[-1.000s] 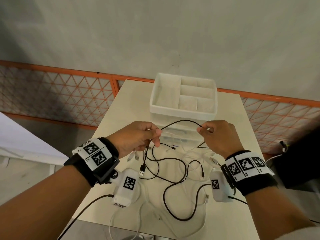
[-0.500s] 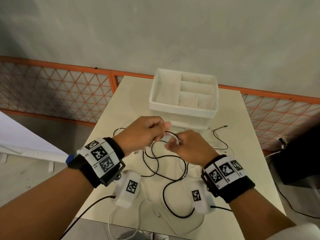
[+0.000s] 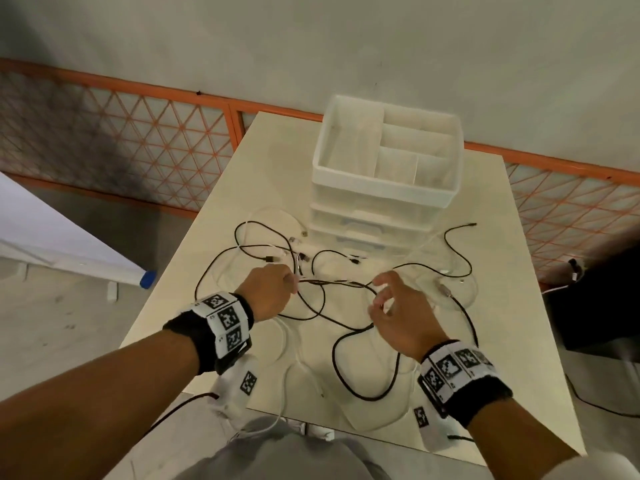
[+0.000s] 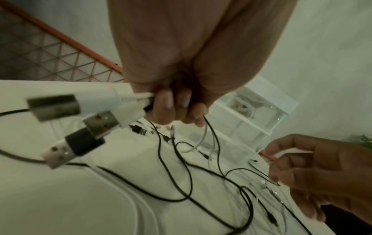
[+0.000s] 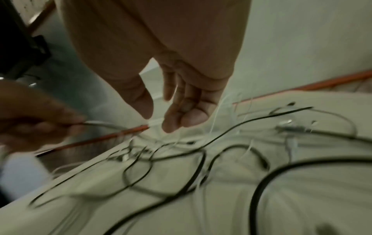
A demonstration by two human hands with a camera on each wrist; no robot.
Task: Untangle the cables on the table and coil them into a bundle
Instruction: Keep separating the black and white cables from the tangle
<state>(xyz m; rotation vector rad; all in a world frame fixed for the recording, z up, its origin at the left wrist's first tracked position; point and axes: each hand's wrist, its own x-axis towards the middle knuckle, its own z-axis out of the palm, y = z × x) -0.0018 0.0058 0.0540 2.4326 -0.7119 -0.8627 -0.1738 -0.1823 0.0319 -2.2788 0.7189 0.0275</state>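
Several black cables point(image 3: 346, 344) and white cables point(image 3: 287, 344) lie tangled on the cream table point(image 3: 502, 341). My left hand point(image 3: 273, 289) grips a bunch of them near their ends; in the left wrist view its fingers point(image 4: 173, 108) curl round white and black strands, and several USB plugs point(image 4: 94, 125) stick out to the left. My right hand point(image 3: 391, 306) hovers just right of the left one, fingers spread and loosely bent, holding nothing; the right wrist view shows its fingertips point(image 5: 181, 117) above the tangle point(image 5: 181, 159).
A white plastic drawer unit point(image 3: 388, 188) with an open divided top tray stands at the table's far side, cable ends lying against its base. An orange mesh fence point(image 3: 138, 133) runs behind the table. A dark object point(image 3: 595, 299) sits off the right edge.
My right hand let go of the strand it pinched and opened, drawing a little right. The head view tilted down, so more of the table and cables shows. The left hand keeps its grip.
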